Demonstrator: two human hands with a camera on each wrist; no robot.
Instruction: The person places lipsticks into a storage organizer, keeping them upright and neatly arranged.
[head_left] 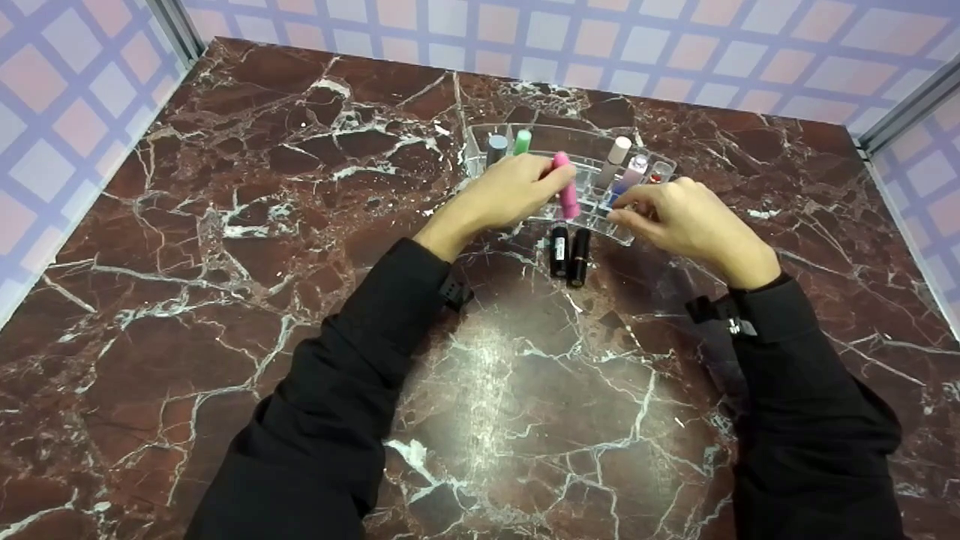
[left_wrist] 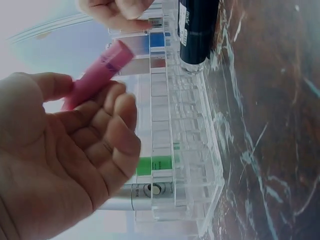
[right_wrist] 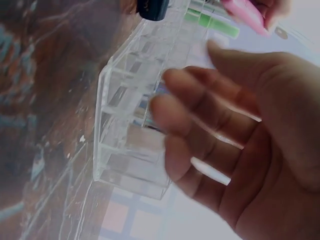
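Observation:
Between thumb and fingers, my left hand (head_left: 510,187) pinches a pink lipstick tube (head_left: 568,196), tilted above the front of a clear curved cosmetics organizer (right_wrist: 101,130). The left wrist view shows the pink tube's end pointing away from the palm. My right hand (head_left: 686,217) hovers at the organizer's right side, near a blue tube (left_wrist: 156,41) standing in a compartment. In the right wrist view its fingers are loosely bent, thumb apart, with nothing seen between them. Two black lipstick tubes (head_left: 559,251) lie side by side on the table before the organizer.
Upright in the organizer stand a grey-capped tube (head_left: 496,148) and a green tube (head_left: 523,141) on the left. A beige-capped tube (head_left: 616,159), a pale purple tube (head_left: 634,171) and a red item (head_left: 656,178) are on the right. Patterned panels (head_left: 551,30) border the marbled table.

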